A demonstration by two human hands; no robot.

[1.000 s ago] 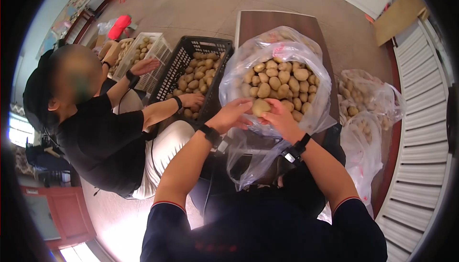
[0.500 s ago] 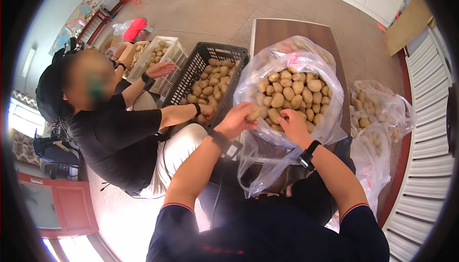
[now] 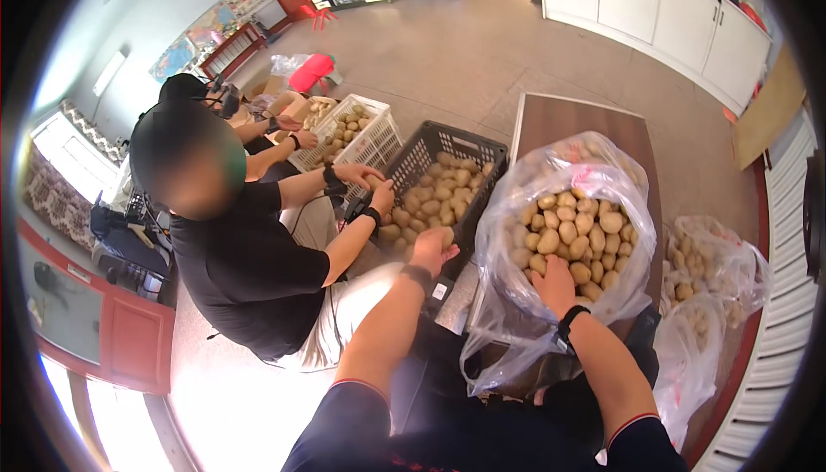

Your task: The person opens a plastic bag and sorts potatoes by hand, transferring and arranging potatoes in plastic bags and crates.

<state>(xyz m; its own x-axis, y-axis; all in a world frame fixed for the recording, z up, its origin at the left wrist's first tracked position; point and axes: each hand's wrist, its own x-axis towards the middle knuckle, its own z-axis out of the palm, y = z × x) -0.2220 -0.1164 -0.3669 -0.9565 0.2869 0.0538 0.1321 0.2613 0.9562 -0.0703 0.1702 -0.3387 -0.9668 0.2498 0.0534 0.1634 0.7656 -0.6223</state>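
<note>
My left hand is over the near corner of a black plastic crate. Its fingers are closed on a potato, only partly visible. Brown potatoes fill much of the crate. To the right, a clear plastic bag stands with its mouth wide, heaped with potatoes. My right hand reaches inside the bag's near side, fingers curled against a potato; the fingertips are partly hidden. The bag rests on a brown board-like top.
A co-worker in a black shirt sits at my left, both hands over the crate. Beyond, another person reaches toward a white crate of potatoes. More bags of potatoes stand on the floor at the right.
My left hand has moved with its potato from the bag to the black crate. My right hand stays in the bag. The co-worker's hands have come together. The view has tilted up and left.
</note>
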